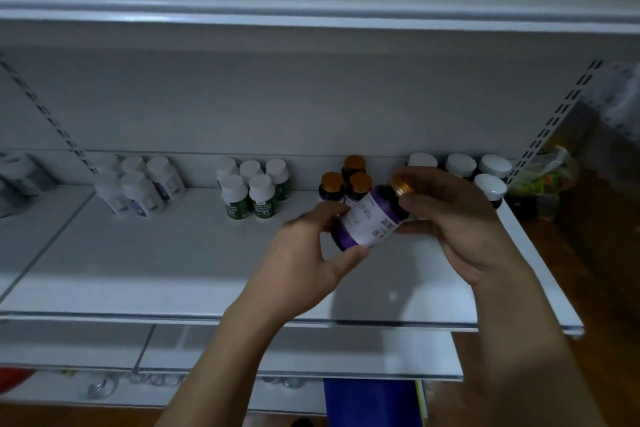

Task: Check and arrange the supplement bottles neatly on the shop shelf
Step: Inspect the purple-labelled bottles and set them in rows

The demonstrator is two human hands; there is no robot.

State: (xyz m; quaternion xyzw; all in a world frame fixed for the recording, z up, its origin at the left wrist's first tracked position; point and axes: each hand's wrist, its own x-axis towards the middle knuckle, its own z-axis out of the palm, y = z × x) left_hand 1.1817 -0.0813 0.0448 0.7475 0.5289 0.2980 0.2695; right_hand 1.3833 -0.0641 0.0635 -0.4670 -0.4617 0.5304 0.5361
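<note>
Both hands hold a dark bottle with a purple-and-white label and a gold cap (372, 217), tilted on its side above the white shelf (173, 270). My left hand (311, 253) grips its base, thumb under the label. My right hand (450, 218) holds the cap end, fingers curled round it. Behind it stand three dark bottles with orange caps (349, 180). Further left sit a group of green-labelled bottles with white caps (252, 191) and a group of white bottles (138, 184). Dark bottles with white caps (485, 173) stand at the right, partly hidden by my right hand.
An upper shelf edge (311, 7) overhangs the bottles. A lower shelf (242, 350) shows below the front rail. A plastic bag with colourful contents (543, 180) lies off the shelf's right end on a brown surface. Boxes (20, 177) sit at the far left.
</note>
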